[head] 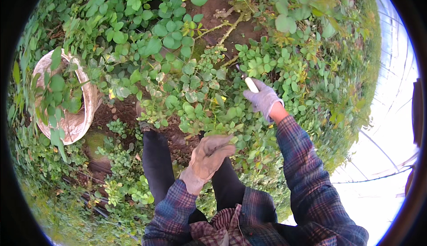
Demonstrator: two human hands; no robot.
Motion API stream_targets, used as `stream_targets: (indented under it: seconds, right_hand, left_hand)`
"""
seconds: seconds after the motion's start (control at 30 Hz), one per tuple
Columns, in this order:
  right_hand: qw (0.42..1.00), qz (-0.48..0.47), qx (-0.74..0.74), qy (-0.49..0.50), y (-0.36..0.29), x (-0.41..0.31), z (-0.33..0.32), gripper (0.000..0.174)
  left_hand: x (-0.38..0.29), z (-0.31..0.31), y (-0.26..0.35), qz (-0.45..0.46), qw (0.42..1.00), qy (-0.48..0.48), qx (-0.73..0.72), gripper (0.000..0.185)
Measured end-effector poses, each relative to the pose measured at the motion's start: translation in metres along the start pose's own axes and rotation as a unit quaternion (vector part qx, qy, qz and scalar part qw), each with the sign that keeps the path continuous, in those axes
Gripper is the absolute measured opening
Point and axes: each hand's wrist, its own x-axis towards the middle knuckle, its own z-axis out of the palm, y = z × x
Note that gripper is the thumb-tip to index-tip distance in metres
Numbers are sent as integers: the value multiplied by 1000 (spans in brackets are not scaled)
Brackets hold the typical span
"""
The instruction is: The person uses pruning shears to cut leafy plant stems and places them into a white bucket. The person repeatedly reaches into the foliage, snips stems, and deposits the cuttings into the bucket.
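My right hand (263,98), in a light grey glove, reaches out among the leaves and grips a white-handled cutting tool (251,84); its far end is partly hidden by foliage. My left hand (209,159), in a tan work glove, is in front of my legs with its fingers partly curled and slightly blurred; nothing plainly shows in it. Leafy rose bushes (196,102) spread around both hands. Beyond my right hand, thick thorny stems (231,29) rise from a knobbly base.
A dirty white bucket (87,109) lies tilted at the left, with leafy stems in and across its mouth. Brown soil (173,142) shows between the plants near my feet. Dark thin pipes (100,211) run along the ground at the lower left.
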Motion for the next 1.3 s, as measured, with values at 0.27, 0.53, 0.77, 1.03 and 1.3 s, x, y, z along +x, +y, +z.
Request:
stream_targets:
  seconds: [0.27, 0.53, 0.77, 1.03, 1.3]
  right_hand:
    - [975, 107, 193, -8, 37, 85, 2, 66]
    - [975, 87, 190, 72, 30, 50, 24, 67]
    - [978, 32, 166, 120, 36, 92, 13, 54]
    - [963, 6, -193, 190, 50, 90, 10, 40]
    - [989, 22, -125, 82, 18, 43, 18, 84]
  left_hand:
    - [37, -21, -95, -17, 911, -20, -411, 49]
    - [55, -61, -34, -172, 903, -122, -374, 43]
    - [59, -68, -11, -196, 924, -110, -308, 40]
    - [58, -73, -12, -193, 929, -89, -302, 46]
    - [66, -75, -29, -154, 919, -138, -337, 54]
